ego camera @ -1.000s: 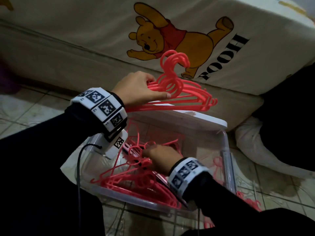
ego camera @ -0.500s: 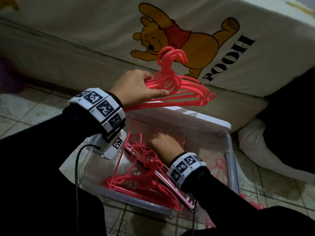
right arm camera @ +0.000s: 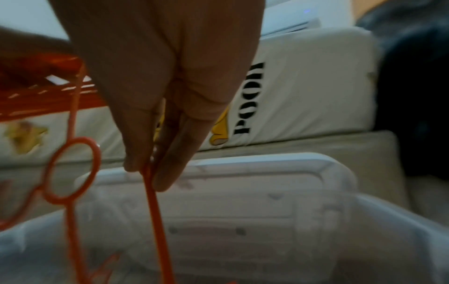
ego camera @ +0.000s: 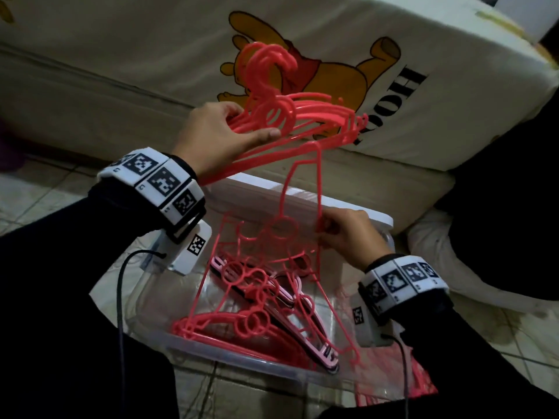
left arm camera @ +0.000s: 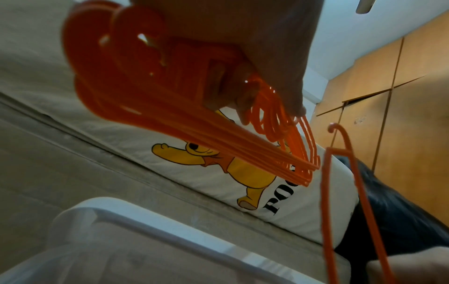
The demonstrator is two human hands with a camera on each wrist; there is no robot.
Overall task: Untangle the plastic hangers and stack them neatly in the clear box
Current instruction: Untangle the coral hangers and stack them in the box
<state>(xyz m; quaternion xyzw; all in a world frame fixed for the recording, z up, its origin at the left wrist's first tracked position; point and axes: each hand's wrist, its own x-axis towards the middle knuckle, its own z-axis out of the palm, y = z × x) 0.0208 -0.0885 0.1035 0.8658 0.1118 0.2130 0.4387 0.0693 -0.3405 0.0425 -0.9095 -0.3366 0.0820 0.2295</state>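
Note:
My left hand (ego camera: 223, 134) grips a neat bundle of several red plastic hangers (ego camera: 308, 116) above the clear box (ego camera: 384, 237), hooks pointing up. In the left wrist view the same bundle (left arm camera: 184, 119) fans out below my fingers. My right hand (ego camera: 341, 234) pinches the bar of one red hanger (ego camera: 299, 192) that stands upright out of the box, its top near the bundle. The right wrist view shows fingertips (right arm camera: 167, 173) pinching that thin red bar (right arm camera: 155, 211). A tangle of red and pink hangers (ego camera: 257, 303) lies in the box.
The box's white lid (ego camera: 260, 189) leans behind it against a cream mattress (ego camera: 121, 71) printed with a yellow cartoon bear. The box sits on a tiled floor (ego camera: 42, 201). Dark fabric (ego camera: 508, 207) and a white cushion (ego camera: 447, 261) lie to the right. Cables run from both wrist cameras.
My right hand has risen from the pile in the box, lifting one hanger upright toward the bundle. The left hand keeps its bundle in about the same place.

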